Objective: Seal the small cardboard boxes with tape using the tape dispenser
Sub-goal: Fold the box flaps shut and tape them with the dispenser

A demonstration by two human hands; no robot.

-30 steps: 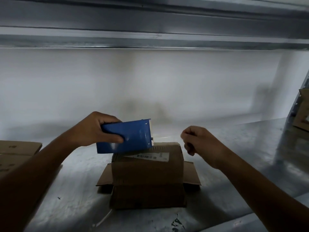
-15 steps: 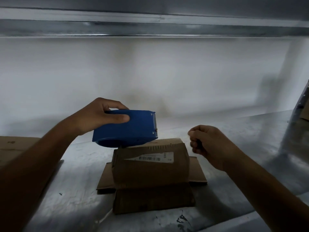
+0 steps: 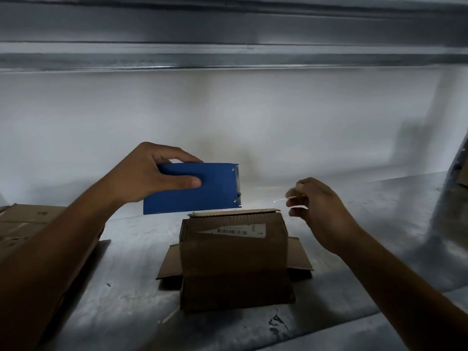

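1. Cardboard nearest: the small cardboard box (image 3: 233,262) stands on the metal shelf (image 3: 126,287), side flaps splayed flat to either side, with a barcode label (image 3: 234,230) on its top.
2. Left of the box, flattened cardboard (image 3: 30,219) lies partly under the forearm.
3. Above the box's far left corner, the left hand (image 3: 141,173) grips the blue tape dispenser (image 3: 202,196) — toothed edge facing right, clear of the box.
4. Above the far right corner, the right hand (image 3: 321,206), fingers curled, pinches a thin shiny strip (image 3: 285,198).
5. Behind the box — a pale wall (image 3: 253,122).
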